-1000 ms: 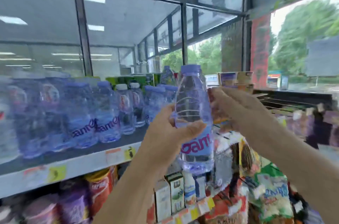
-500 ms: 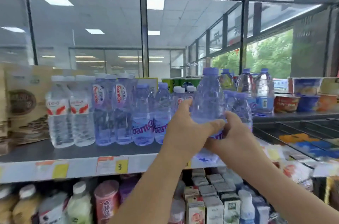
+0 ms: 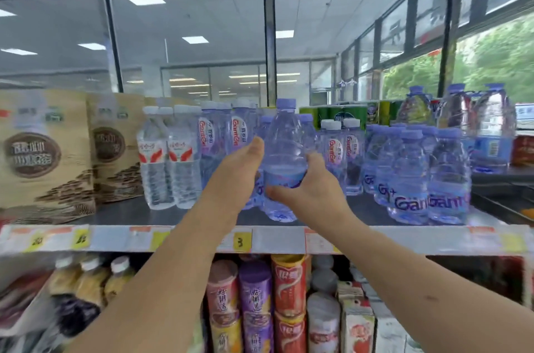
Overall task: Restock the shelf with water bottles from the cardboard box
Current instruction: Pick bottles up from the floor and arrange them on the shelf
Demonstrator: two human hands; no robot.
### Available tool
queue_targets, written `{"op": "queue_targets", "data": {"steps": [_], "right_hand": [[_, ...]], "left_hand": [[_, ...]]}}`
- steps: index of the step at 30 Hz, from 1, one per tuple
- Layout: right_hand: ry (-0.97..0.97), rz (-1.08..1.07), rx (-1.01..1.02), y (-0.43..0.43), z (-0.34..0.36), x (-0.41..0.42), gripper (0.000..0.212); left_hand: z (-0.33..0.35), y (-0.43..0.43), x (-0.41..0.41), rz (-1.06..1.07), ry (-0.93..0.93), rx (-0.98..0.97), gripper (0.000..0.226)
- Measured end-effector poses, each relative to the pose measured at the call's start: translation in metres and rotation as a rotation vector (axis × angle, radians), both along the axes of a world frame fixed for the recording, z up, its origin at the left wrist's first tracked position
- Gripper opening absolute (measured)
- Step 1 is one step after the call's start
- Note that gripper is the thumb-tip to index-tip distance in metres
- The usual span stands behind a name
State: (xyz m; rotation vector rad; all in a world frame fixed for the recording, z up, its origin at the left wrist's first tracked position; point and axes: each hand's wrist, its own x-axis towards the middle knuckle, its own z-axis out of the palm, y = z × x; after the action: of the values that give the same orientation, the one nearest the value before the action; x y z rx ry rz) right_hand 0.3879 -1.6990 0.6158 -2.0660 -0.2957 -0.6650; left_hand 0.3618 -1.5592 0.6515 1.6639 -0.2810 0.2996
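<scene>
Bottle [image 3: 284, 150] upright at the shelf's [image 3: 130, 212] near edge, left hand [image 3: 234, 170] and right hand [image 3: 312, 185] gripping, fingers curled round its middle.

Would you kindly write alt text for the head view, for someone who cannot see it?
The left hand and right hand hold a purple-capped water bottle upright at the front of a shelf, among similar bottles. Brown bags stand far left.

The water bottle [image 3: 284, 156] now stands upright on the shelf [image 3: 179, 238].
</scene>
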Motion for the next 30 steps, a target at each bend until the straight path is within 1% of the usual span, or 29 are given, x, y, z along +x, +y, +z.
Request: {"op": "queue_targets", "data": {"steps": [2, 3, 6, 7, 9, 12, 15, 16, 19, 21, 25, 27, 28, 30], "right_hand": [[0.018, -0.031, -0.02, 0.009, -0.007, 0.006, 0.077], [0.027, -0.039, -0.015, 0.012, -0.009, 0.008, 0.078], [0.04, -0.059, 0.002, 0.019, -0.013, 0.011, 0.07], [0.045, -0.067, 0.006, 0.02, -0.014, 0.011, 0.066], [0.048, -0.073, 0.014, 0.022, -0.016, 0.011, 0.066], [0.053, -0.09, 0.01, 0.025, -0.02, 0.009, 0.078], [0.037, -0.12, 0.001, 0.031, -0.022, 0.007, 0.077], [0.038, -0.129, -0.007, 0.033, -0.022, 0.007, 0.076], [0.04, -0.147, -0.014, 0.036, -0.022, 0.005, 0.074], [0.048, -0.158, -0.009, 0.038, -0.023, 0.003, 0.075], [0.069, -0.142, 0.015, 0.032, -0.025, -0.012, 0.08], [0.06, -0.16, 0.002, 0.025, -0.028, -0.024, 0.076], [0.05, -0.166, -0.005, 0.022, -0.031, -0.03, 0.072], [0.017, -0.184, -0.016, 0.016, -0.035, -0.04, 0.067]], "left_hand": [[-0.007, 0.006, 0.007, -0.038, 0.025, -0.003, 0.06], [-0.011, 0.009, 0.011, -0.058, 0.037, -0.002, 0.061], [-0.018, 0.014, 0.02, -0.075, 0.041, -0.004, 0.037], [-0.019, 0.016, 0.023, -0.07, 0.038, -0.001, 0.034], [-0.022, 0.018, 0.027, -0.081, 0.031, -0.002, 0.034], [-0.026, 0.021, 0.029, -0.127, 0.039, -0.054, 0.034], [-0.031, 0.023, 0.029, -0.171, 0.04, -0.071, 0.034], [-0.032, 0.024, 0.029, -0.174, 0.026, -0.056, 0.039], [-0.039, 0.025, 0.035, -0.175, -0.013, -0.006, 0.077], [-0.041, 0.025, 0.037, -0.189, -0.016, -0.013, 0.088], [-0.043, 0.022, 0.028, -0.193, -0.04, -0.024, 0.085], [-0.043, 0.018, 0.019, -0.129, -0.067, -0.012, 0.08], [-0.043, 0.014, 0.013, -0.101, -0.091, -0.008, 0.072], [-0.041, 0.003, -0.001, -0.06, -0.137, 0.015, 0.05]]}}
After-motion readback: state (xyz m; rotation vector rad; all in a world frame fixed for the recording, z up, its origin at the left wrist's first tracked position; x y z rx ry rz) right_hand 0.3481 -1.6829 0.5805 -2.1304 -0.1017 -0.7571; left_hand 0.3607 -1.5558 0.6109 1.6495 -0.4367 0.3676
